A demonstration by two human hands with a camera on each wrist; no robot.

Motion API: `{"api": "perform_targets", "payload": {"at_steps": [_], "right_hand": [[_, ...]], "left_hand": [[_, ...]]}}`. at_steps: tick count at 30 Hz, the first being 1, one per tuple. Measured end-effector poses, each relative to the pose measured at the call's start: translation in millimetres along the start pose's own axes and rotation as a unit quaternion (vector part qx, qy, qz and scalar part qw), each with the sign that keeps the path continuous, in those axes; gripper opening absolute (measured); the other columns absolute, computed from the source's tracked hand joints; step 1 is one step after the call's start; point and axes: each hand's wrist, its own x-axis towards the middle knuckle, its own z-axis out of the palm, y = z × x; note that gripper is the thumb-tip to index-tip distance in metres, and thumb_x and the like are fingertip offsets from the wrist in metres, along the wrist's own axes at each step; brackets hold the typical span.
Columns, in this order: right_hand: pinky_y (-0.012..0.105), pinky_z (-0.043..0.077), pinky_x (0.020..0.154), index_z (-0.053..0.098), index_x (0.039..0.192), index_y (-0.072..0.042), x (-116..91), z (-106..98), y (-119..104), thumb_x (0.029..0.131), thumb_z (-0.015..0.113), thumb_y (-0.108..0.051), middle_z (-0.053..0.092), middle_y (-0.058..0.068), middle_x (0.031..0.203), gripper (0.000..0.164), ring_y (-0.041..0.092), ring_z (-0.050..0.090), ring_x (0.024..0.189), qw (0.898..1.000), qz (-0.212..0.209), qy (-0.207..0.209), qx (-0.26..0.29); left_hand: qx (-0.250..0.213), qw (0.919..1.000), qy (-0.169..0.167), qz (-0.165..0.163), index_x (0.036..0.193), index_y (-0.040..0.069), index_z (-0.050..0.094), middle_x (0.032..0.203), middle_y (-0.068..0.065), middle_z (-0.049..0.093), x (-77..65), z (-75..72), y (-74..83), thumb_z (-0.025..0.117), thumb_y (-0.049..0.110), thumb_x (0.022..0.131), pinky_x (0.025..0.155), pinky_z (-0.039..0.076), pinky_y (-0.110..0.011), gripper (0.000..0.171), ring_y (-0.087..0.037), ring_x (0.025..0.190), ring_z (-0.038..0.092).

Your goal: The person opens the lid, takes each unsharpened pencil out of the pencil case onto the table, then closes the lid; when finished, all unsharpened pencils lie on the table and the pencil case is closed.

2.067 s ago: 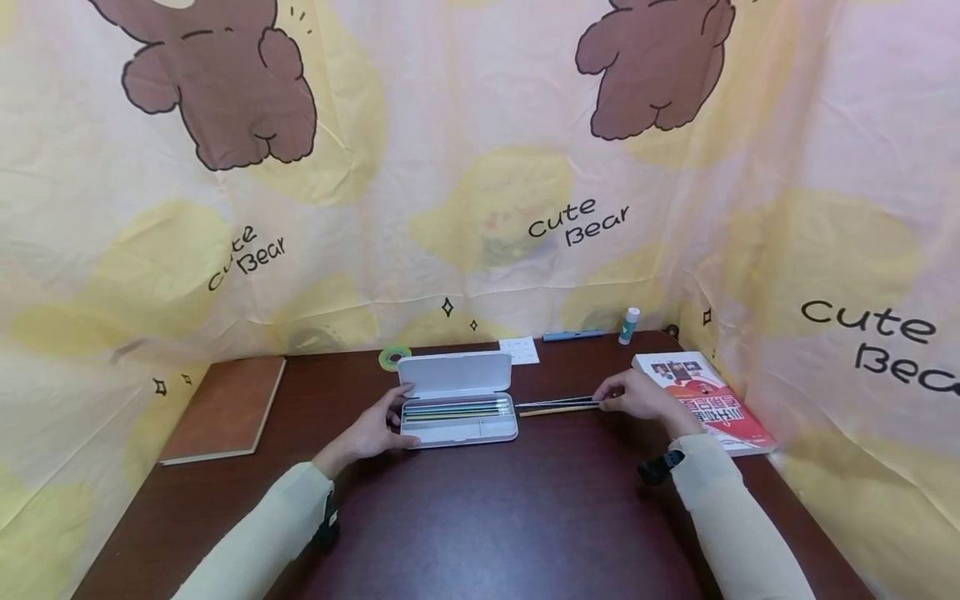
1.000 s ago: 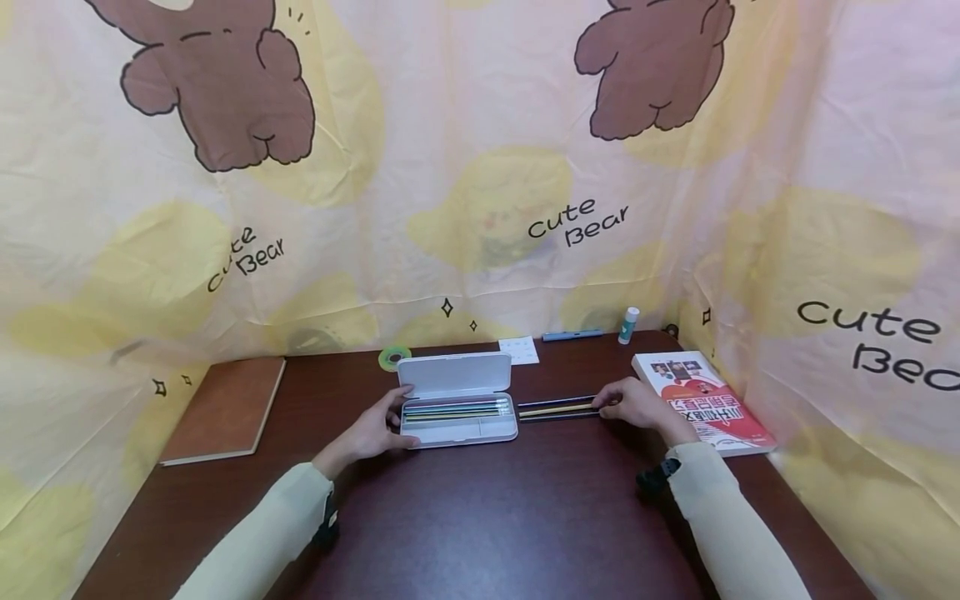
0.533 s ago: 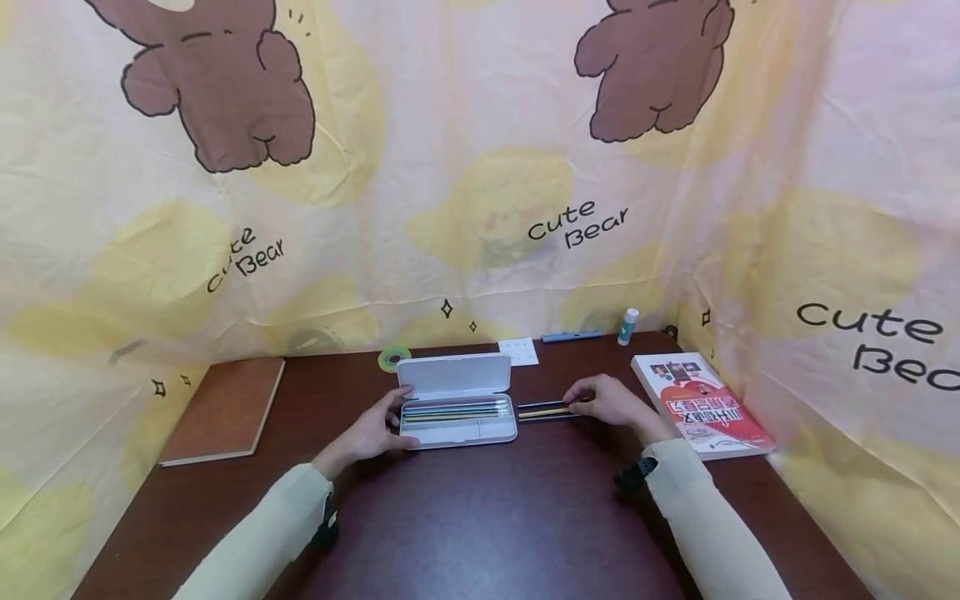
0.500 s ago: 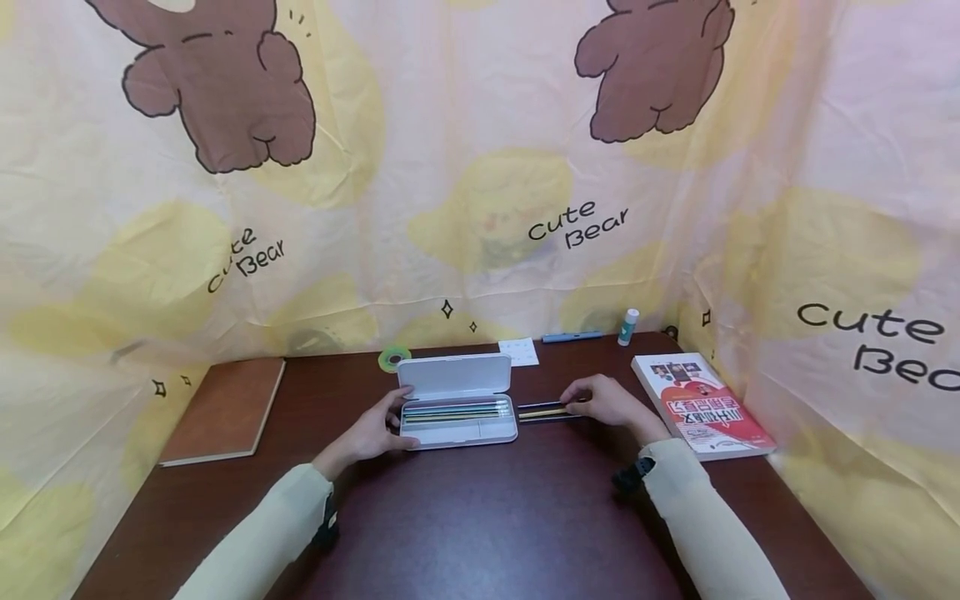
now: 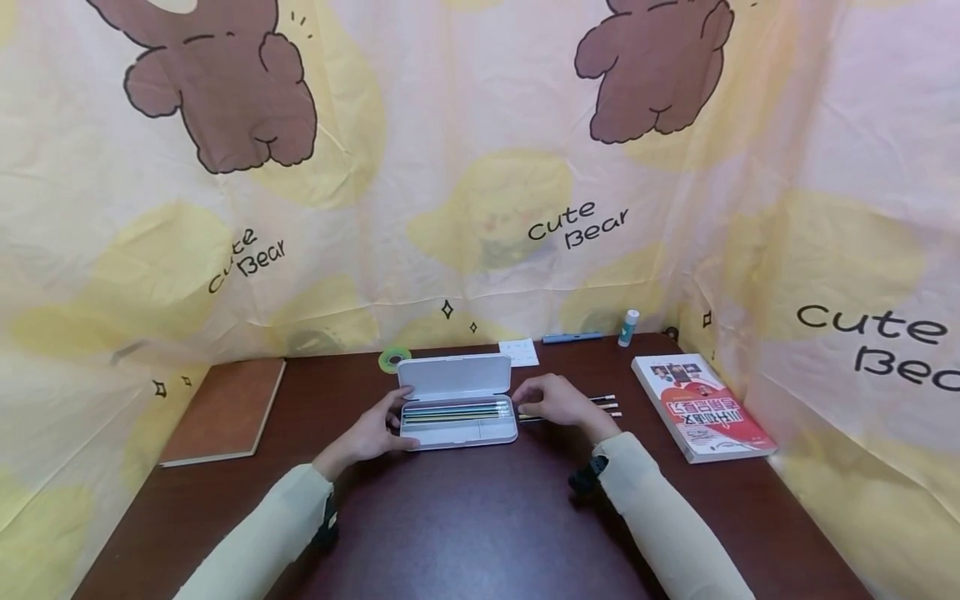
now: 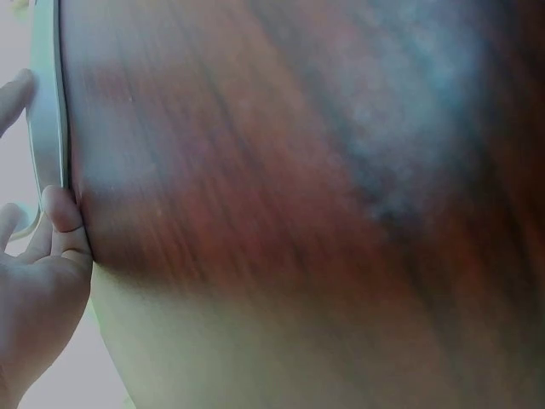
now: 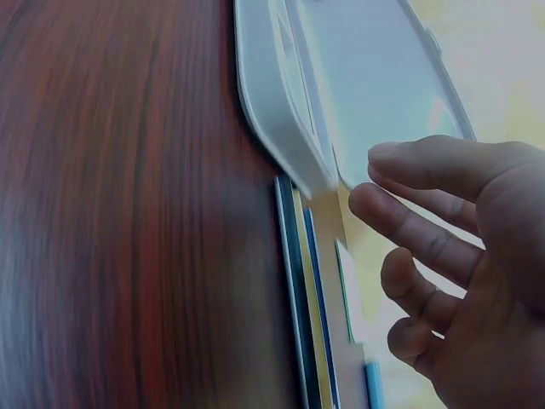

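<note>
A white pencil case lies with its lid up; several pencils fill its back compartment. My left hand holds its left end, thumb at the front and fingers toward the back. The left wrist view shows that hand's fingertips against the case wall. Three pencils lie on the table to the right of the case, partly hidden by my right hand. In the right wrist view its loosely bent fingers are beside those pencils, near the case's right end, holding nothing.
Behind the case are a green tape roll, a white paper, a blue pen and an upright glue stick. A brown notebook lies left and a red-and-white book right. Patterned cloth hangs behind the table.
My right hand has slid left from the pencils' right ends to the case's right end, uncovering those ends. The loose pencils now lie side by side. My left hand has stayed on the case.
</note>
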Motion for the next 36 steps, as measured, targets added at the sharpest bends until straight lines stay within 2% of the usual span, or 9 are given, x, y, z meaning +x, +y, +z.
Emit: {"api": "perform_targets", "payload": {"at_steps": [8, 19, 36], "right_hand": [[0.041, 0.05, 0.093, 0.077, 0.107, -0.016, 15, 17, -16, 0.091, 0.072, -0.017, 0.074, -0.004, 0.107, 0.017, 0.015, 0.062, 0.099, 0.999, -0.04, -0.009, -0.035], [0.042, 0.05, 0.095, 0.076, 0.108, -0.015, 26, 30, -22, 0.089, 0.073, -0.013, 0.075, -0.002, 0.107, 0.02, 0.017, 0.064, 0.102, 0.997, -0.045, -0.008, -0.058], [0.032, 0.049, 0.078, 0.079, 0.097, -0.019, 30, 34, -30, 0.087, 0.077, -0.017, 0.071, -0.008, 0.09, 0.011, 0.01, 0.059, 0.083, 0.995, -0.037, -0.036, -0.086]], "left_hand": [[-0.008, 1.0, -0.003, 0.001, 0.154, 0.027, 0.032, 0.139, -0.007, 0.055, -0.3, -0.3, 0.6, 0.089, 0.039, 0.072, 0.084, 0.043, -0.032, 0.1, -0.018, 0.097, 0.052], [-0.013, 0.9999, 0.0, 0.012, 0.154, 0.024, 0.032, 0.137, -0.009, 0.056, 0.3, -0.1, 1.2, 0.09, 0.034, 0.073, 0.082, 0.043, -0.032, 0.1, -0.019, 0.094, 0.052], [-0.018, 0.9997, -0.005, 0.018, 0.154, 0.025, 0.032, 0.136, -0.01, 0.056, 1.7, -1.4, -1.4, 0.091, 0.03, 0.072, 0.079, 0.044, -0.029, 0.101, -0.018, 0.092, 0.052]]}}
